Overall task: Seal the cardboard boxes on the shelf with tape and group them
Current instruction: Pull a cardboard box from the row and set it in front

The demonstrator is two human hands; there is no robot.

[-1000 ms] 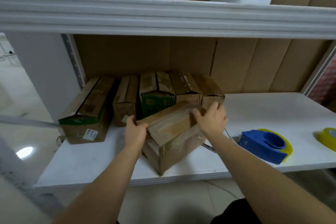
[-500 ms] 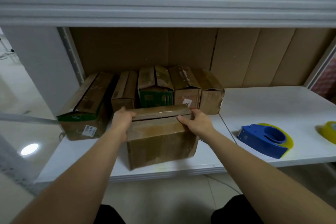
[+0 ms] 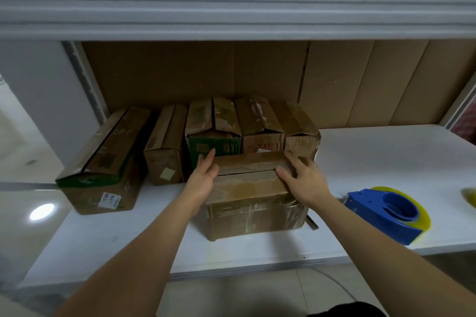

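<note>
Standing square on the white shelf board [image 3: 386,162], a brown taped cardboard box [image 3: 253,201] sits just before a row of five cardboard boxes [image 3: 213,131]. The left hand [image 3: 203,180] lies flat-fingered against its left end; the right hand [image 3: 305,184] rests spread over its top right corner. A blue tape dispenser [image 3: 386,213] lies to the right.

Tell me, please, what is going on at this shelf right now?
A person is handling a cardboard box at the front of the white shelf. The left hand lies flat against its left end and the right hand rests on its right top edge. The seam between its top flaps shows a dark gap. Five other boxes stand in a row just behind it. A blue tape dispenser lies on the shelf to the right, untouched.
</note>
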